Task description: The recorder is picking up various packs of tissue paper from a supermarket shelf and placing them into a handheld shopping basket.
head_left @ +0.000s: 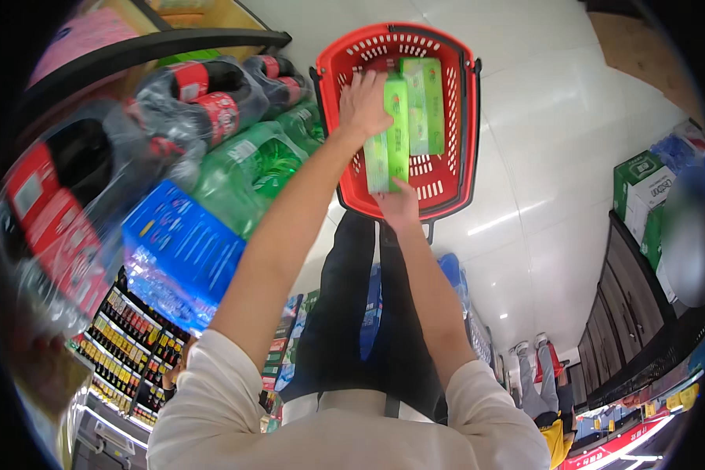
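A red plastic shopping basket [471, 135] with a black handle stands on the floor in front of me. Inside it, my left hand [365, 103] grips the far end of a green box-shaped package [397, 132], and my right hand [398, 202] holds its near end. The package is upright on a narrow side, towards the basket's left wall. A second green package [427, 106] lies beside it on the right, touched by neither hand. Both packages bear writing. My left fingertips are partly blurred, and the undersides of the packages are hidden.
Shrink-wrapped cola bottles [202, 103], green bottles [247, 170] and a blue package [182, 252] stand close on the left. Glossy floor tiles [505, 176] extend to the right, past which are green-and-white cartons [643, 188]. Another person [540, 382] stands at the lower right.
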`<act>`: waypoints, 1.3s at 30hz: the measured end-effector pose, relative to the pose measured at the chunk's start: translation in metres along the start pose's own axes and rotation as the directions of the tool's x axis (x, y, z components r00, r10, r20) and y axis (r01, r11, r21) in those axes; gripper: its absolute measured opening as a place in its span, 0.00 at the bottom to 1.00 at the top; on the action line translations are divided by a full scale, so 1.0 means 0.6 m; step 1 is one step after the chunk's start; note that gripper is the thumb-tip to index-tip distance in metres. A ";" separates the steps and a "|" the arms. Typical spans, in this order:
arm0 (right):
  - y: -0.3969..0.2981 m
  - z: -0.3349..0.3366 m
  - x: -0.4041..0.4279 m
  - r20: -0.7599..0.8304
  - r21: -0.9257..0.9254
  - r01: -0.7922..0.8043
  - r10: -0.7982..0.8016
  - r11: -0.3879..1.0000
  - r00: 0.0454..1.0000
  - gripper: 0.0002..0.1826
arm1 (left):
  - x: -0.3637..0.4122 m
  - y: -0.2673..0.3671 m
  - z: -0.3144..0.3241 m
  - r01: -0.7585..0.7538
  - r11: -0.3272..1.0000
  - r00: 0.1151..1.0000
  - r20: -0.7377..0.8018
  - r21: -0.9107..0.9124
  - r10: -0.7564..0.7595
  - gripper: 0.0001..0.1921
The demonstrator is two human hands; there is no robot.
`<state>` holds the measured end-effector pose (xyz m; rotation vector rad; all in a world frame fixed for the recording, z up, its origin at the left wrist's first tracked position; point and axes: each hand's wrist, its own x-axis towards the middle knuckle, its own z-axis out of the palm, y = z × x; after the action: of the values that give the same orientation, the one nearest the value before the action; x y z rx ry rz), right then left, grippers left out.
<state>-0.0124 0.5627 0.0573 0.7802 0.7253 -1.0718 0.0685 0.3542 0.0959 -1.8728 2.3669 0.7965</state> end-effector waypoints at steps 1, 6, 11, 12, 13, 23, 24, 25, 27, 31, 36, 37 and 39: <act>0.008 0.023 -0.044 0.000 -0.004 0.005 -0.005 1.000 1.000 0.22 | -0.023 0.025 -0.039 0.022 0.999 1.000 -0.006 -0.028 -0.022 0.28; 0.050 0.084 -0.219 0.025 0.002 -0.009 0.009 1.000 1.000 0.22 | -0.112 0.135 -0.172 0.196 0.978 0.980 0.010 0.072 -0.197 0.24; 0.074 0.124 -0.360 0.048 0.015 0.028 -0.029 0.999 0.998 0.21 | -0.193 0.251 -0.302 0.041 0.993 0.994 0.100 0.109 -0.052 0.24; 0.072 0.134 -0.390 0.073 0.017 0.023 -0.025 1.000 0.997 0.21 | -0.213 0.275 -0.330 0.025 0.995 0.997 0.075 0.092 -0.032 0.23; 0.068 0.142 -0.420 0.098 0.021 0.021 -0.023 1.000 0.995 0.21 | -0.237 0.297 -0.356 0.005 0.997 0.999 0.052 0.076 -0.009 0.23; 0.062 0.232 -0.609 0.441 -0.293 0.272 -0.123 0.916 0.889 0.26 | -0.520 0.402 -0.602 -0.178 0.983 0.857 -0.498 -0.054 0.128 0.28; 0.067 0.247 -0.631 0.507 -0.309 0.325 -0.134 0.894 0.851 0.29 | -0.547 0.408 -0.624 -0.218 0.974 0.836 -0.528 -0.064 0.152 0.29; 0.074 0.267 -0.644 0.534 -0.331 0.334 -0.117 0.883 0.837 0.29 | -0.569 0.406 -0.644 -0.252 0.965 0.811 -0.560 -0.071 0.171 0.29; 0.083 0.311 -0.662 0.692 -0.287 0.383 -0.086 0.878 0.717 0.26 | -0.611 0.397 -0.667 -0.259 0.966 0.741 -0.646 -0.022 0.184 0.29; 0.081 0.396 -0.680 0.815 -0.400 0.555 0.005 0.729 0.580 0.28 | -0.693 0.367 -0.727 -0.267 0.964 0.555 -0.821 -0.024 0.133 0.31; 0.146 0.563 -0.737 0.947 -0.267 0.808 -0.014 0.525 0.322 0.40 | -0.750 0.315 -0.765 -0.289 0.953 0.273 -0.962 -0.093 -0.012 0.33; 0.171 0.595 -0.754 0.958 -0.260 0.828 0.024 0.497 0.286 0.39 | -0.764 0.301 -0.774 -0.279 0.948 0.222 -0.971 -0.154 -0.092 0.35; 0.225 0.642 -0.784 0.960 -0.263 0.881 0.017 0.394 0.279 0.38 | -0.774 0.257 -0.782 -0.250 0.955 0.165 -0.979 -0.160 -0.121 0.38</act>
<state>0.0203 0.5016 0.6761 -1.0011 0.4146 -1.3454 0.1942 0.6104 0.7109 -3.1286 3.0242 -0.4621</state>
